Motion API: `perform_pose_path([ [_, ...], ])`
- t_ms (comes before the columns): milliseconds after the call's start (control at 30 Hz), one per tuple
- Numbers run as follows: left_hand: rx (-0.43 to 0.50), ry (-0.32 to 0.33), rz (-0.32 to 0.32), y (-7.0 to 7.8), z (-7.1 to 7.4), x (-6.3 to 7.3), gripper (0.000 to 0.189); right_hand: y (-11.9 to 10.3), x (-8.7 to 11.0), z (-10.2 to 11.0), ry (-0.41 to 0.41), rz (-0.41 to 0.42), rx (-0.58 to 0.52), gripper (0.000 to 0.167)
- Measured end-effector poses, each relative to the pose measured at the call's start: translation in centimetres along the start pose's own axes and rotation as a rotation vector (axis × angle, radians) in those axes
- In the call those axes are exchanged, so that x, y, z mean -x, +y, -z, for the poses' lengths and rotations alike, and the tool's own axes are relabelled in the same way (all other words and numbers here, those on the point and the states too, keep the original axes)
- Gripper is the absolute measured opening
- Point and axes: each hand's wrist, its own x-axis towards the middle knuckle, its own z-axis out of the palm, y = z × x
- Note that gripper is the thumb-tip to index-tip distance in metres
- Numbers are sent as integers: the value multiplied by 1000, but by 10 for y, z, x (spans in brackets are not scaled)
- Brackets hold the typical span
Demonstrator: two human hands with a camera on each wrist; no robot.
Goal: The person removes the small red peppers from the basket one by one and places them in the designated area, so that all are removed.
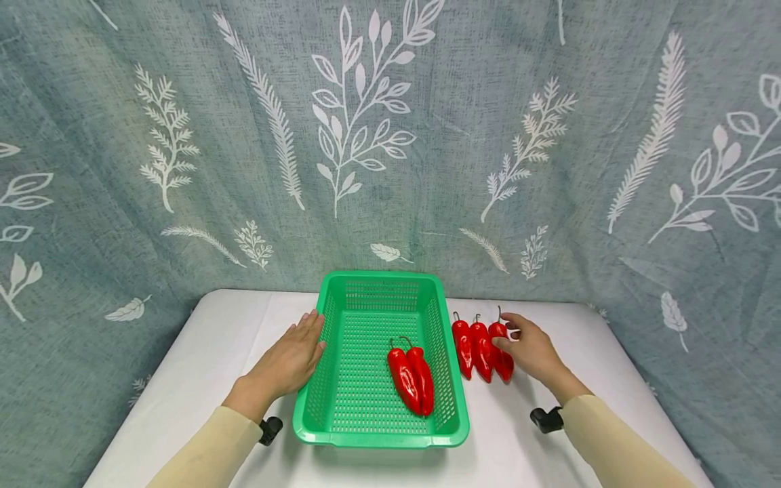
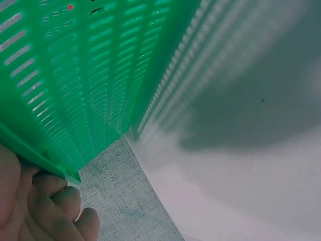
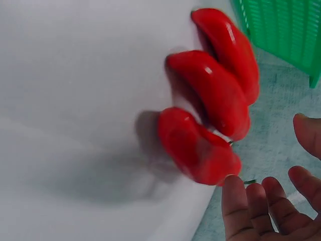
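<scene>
A green plastic basket (image 1: 339,438) stands on the table with two red peppers (image 1: 410,381) lying in its right half. My left hand (image 1: 294,352) rests along the basket's left rim, fingers extended; the left wrist view has the fingertips (image 2: 66,201) right at the rim. To the right of the basket, three red peppers lie side by side, stems pointing away from me. My right hand (image 1: 529,344) is over the rightmost pepper (image 3: 196,150), thumb and fingers spread apart. In the right wrist view its fingertips (image 3: 233,188) come right up to that pepper's stem end.
A white-covered table (image 1: 488,440) carries everything. Behind it hangs a grey-green curtain (image 1: 451,176) with white leaf prints, close to the table's back edge. The middle pepper (image 1: 481,349) and the left pepper (image 1: 462,346) lie between my right hand and the basket wall.
</scene>
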Motion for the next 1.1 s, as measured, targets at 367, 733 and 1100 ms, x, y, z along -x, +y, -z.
perform_pose_path([
  [367,2,-4,19,0,0,0,61,-28,11,2,2,69,-8,64],
  [733,-10,-15,-6,-4,1,-1,60,-58,18,2,-10,187,-26,61],
  [1100,-111,3,-9,-6,-2,-1,60,-95,29,-5,-41,267,-28,61],
])
